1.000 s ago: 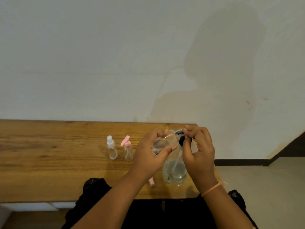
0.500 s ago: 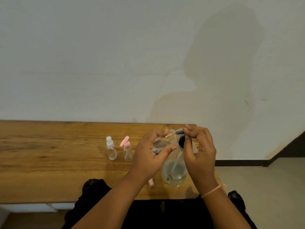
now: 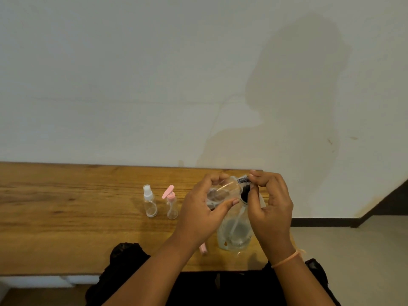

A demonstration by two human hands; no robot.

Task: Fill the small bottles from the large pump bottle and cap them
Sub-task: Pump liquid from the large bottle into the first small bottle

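Note:
A large clear pump bottle (image 3: 234,233) stands near the front right of the wooden table (image 3: 66,217). My right hand (image 3: 269,208) is curled round its black pump head (image 3: 245,192). My left hand (image 3: 198,213) grips a small clear bottle (image 3: 223,191), tilted on its side with its mouth toward the pump head. Two more small bottles stand upright to the left: one with a white spray cap (image 3: 149,204) and one with a pink pump cap (image 3: 171,203). A pink cap (image 3: 203,248) lies on the table below my left wrist, partly hidden.
The table's right end stops just beyond the large bottle, with floor (image 3: 364,250) beyond it. A white wall (image 3: 154,85) rises behind the table. Dark fabric (image 3: 123,255) lies at the table's near edge.
Nothing has visibly changed apart from a slight shift of the view; both hands hold the same grips.

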